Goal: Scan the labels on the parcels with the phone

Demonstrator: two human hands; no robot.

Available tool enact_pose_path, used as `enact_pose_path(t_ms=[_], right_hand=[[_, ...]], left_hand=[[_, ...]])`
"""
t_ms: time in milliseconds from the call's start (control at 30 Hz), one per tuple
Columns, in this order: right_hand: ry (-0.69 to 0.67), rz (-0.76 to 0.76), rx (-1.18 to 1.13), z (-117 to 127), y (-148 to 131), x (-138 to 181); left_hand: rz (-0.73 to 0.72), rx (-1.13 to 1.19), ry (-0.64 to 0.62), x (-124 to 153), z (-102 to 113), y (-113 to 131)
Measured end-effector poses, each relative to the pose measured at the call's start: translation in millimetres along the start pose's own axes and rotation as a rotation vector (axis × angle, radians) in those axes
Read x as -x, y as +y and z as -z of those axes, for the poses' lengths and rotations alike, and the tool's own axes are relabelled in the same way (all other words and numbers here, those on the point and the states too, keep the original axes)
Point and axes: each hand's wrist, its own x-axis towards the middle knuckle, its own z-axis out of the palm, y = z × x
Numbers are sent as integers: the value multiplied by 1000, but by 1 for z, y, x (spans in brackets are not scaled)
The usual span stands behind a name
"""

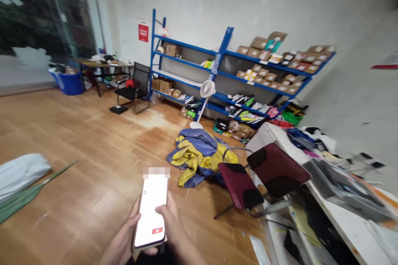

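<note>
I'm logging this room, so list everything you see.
phone: one, white screen, in hands
sheet: one, blue and yellow, floor
fan: one, white, before shelving
shelving: two bays, blue, back wall
boxes: many, brown, on shelving
sign: one, red, back wall
table: one, brown, back left
tub: one, blue, beside table
mesh chair: one, black, near table
padded chair: one, maroon and black, by desk
desk: one, white, right
bin: one, grey, on desk
bundle: one, pale, left floor
left hand, right hand: two, on phone

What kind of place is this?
Probably a small stockroom or parcel-packing room: blue shelves along the wall, stacks of brown boxes on them, and a white desk piled with stuff.
</note>
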Motion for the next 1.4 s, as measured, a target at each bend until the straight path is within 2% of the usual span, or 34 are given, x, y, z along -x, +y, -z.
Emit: enact_pose_path(t_ms=[67,300,433,567,967,1100,1167,1333,1400], right_hand=[[9,27,8,-2,-4,4],[88,69,67,-5,-5,4],[-86,14,-38,5,-9,8],[-224,10,26,17,-17,12],[-198,23,39,16,-21,11],[-227,35,2,17,-17,10],[-203,25,-13,14,-11,7],[50,54,25,7,5,0],[14,50,-11,9,5,1]], left_hand=[[-48,-61,44,3,0,-3],[-83,-112,10,-4,4,-9],[-84,-93,-37,-4,5,-7],[-88,-93,-42,-2,-1,-2],[-92,-120,17,-7,0,-4],[-78,-88,-16,-9,5,-5],[-79,-80,-30,-10,8,-8],[-105,-192,21,-14,10,-13],[-99,-187,16,-14,9,-13]])
